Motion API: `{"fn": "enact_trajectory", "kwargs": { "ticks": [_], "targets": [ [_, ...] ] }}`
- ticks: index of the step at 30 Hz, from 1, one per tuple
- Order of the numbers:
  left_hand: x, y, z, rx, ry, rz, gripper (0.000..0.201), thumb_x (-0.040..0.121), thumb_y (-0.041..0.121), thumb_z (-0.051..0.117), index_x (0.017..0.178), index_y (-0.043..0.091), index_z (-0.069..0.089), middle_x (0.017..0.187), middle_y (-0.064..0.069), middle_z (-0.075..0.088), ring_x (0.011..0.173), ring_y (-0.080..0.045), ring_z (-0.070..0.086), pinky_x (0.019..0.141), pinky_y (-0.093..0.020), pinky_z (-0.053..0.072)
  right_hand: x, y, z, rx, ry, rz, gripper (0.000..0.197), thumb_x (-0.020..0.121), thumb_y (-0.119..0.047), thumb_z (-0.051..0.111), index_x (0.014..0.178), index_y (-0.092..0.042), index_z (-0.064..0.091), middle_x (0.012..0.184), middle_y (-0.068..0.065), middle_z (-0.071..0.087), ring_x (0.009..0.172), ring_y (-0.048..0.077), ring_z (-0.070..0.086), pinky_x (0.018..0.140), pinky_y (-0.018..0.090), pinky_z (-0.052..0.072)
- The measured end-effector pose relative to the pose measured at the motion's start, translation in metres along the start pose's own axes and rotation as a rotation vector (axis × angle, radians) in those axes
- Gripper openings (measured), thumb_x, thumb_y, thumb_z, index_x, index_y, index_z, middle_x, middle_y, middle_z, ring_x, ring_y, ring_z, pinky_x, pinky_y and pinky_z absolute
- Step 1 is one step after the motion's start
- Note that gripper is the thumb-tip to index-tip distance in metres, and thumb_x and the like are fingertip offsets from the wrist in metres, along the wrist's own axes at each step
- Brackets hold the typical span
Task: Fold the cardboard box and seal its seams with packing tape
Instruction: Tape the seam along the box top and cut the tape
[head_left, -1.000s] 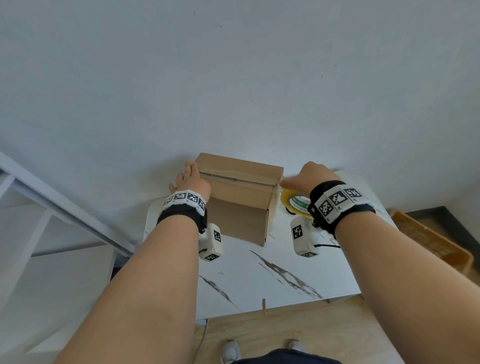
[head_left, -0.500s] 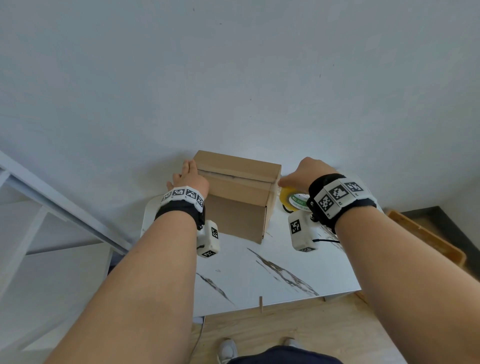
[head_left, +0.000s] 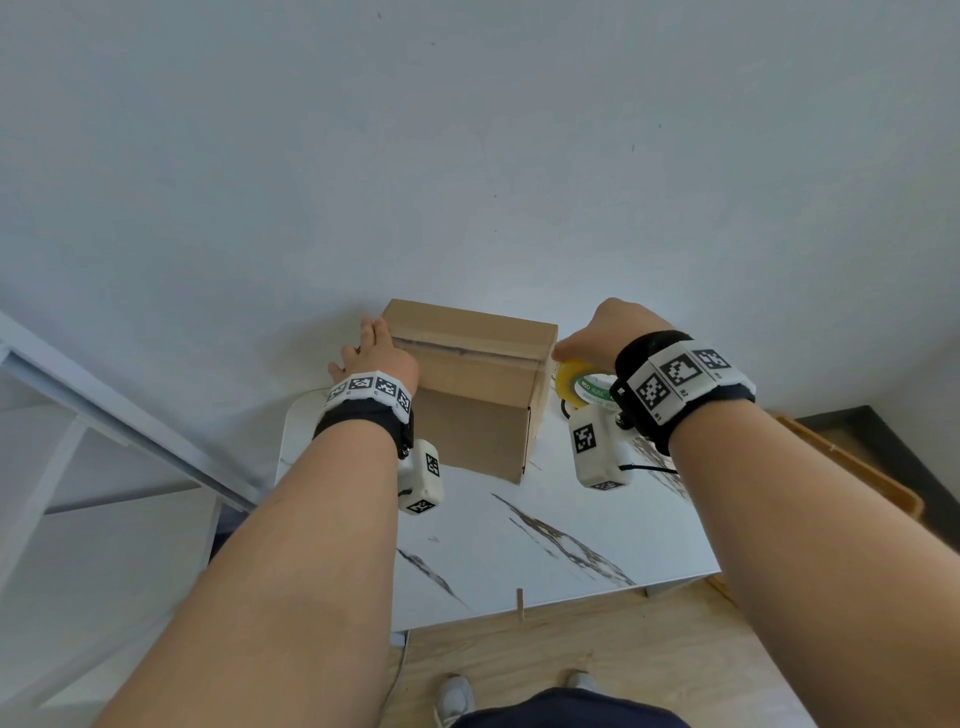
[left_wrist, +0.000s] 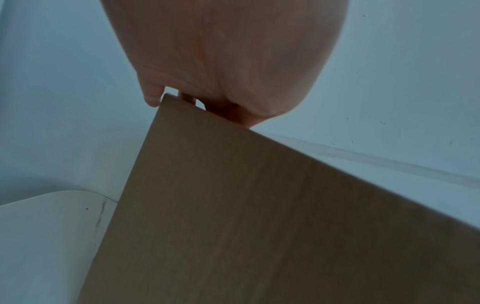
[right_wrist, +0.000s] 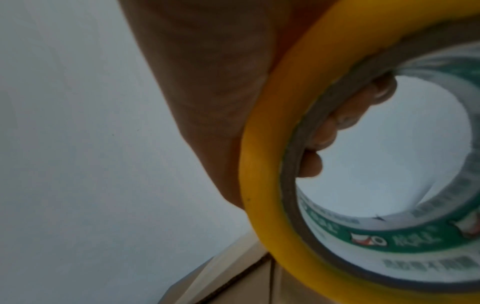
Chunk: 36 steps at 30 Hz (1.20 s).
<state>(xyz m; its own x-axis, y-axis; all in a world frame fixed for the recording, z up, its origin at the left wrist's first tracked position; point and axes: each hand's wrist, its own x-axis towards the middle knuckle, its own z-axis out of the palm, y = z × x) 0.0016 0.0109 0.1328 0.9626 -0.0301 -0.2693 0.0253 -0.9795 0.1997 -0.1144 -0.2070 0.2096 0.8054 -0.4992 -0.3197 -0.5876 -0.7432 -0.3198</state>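
A closed brown cardboard box (head_left: 467, 405) stands at the back of the white marble table (head_left: 545, 545), with a shiny strip of tape (head_left: 467, 356) along its top seam. My left hand (head_left: 371, 345) lies with straight fingers against the box's upper left edge. In the left wrist view the palm (left_wrist: 221, 61) sits over the box's corner (left_wrist: 233, 205). At the box's upper right edge, my right hand (head_left: 597, 332) grips a yellow tape roll (head_left: 574, 387). The right wrist view shows its fingers (right_wrist: 337, 127) hooked through the roll's core (right_wrist: 272, 185).
The box stands close to a grey wall (head_left: 467, 156). An orange-brown crate (head_left: 857, 467) sits on the floor to the right of the table. A white shelf frame (head_left: 104, 415) is at the left. The wooden floor and my shoes (head_left: 454, 696) show below the table's front edge.
Both hands stay at the box's top edges. The right hand with the roll has edged slightly closer to the box's right corner, and the view has shifted a little.
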Motion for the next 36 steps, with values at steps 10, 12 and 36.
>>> {"fn": "enact_trajectory", "kwargs": {
  "ticks": [10, 12, 36],
  "targets": [
    [0.001, 0.002, 0.002, -0.024, 0.001, -0.008, 0.079, 0.086, 0.005, 0.034, 0.154, 0.025, -0.001, 0.161, 0.011, -0.008, 0.141, -0.031, 0.018, 0.118, -0.049, 0.013, -0.006, -0.003, -0.005, 0.028, 0.047, -0.008, 0.029, 0.073, -0.038, 0.066, 0.067, -0.013, 0.050, 0.061, 0.000, 0.050, 0.053, 0.017, 0.048, 0.050, 0.022, 0.034],
    [0.001, 0.001, 0.002, -0.024, 0.001, -0.010, 0.079, 0.086, 0.005, 0.033, 0.154, 0.026, -0.001, 0.161, 0.011, -0.008, 0.141, -0.031, 0.018, 0.118, -0.049, 0.013, -0.006, -0.005, -0.009, 0.043, 0.066, -0.025, 0.031, 0.072, -0.038, 0.066, 0.066, -0.013, 0.049, 0.060, 0.001, 0.049, 0.052, 0.018, 0.048, 0.049, 0.023, 0.033],
    [0.001, -0.001, 0.003, -0.041, -0.003, -0.023, 0.081, 0.085, 0.002, 0.033, 0.153, 0.027, -0.002, 0.160, 0.013, -0.010, 0.141, -0.029, 0.018, 0.118, -0.049, 0.012, 0.019, 0.009, 0.014, 0.034, -0.021, 0.042, 0.030, 0.072, -0.040, 0.068, 0.072, -0.013, 0.055, 0.065, 0.002, 0.056, 0.056, 0.018, 0.054, 0.054, 0.023, 0.040]
  ]
}}
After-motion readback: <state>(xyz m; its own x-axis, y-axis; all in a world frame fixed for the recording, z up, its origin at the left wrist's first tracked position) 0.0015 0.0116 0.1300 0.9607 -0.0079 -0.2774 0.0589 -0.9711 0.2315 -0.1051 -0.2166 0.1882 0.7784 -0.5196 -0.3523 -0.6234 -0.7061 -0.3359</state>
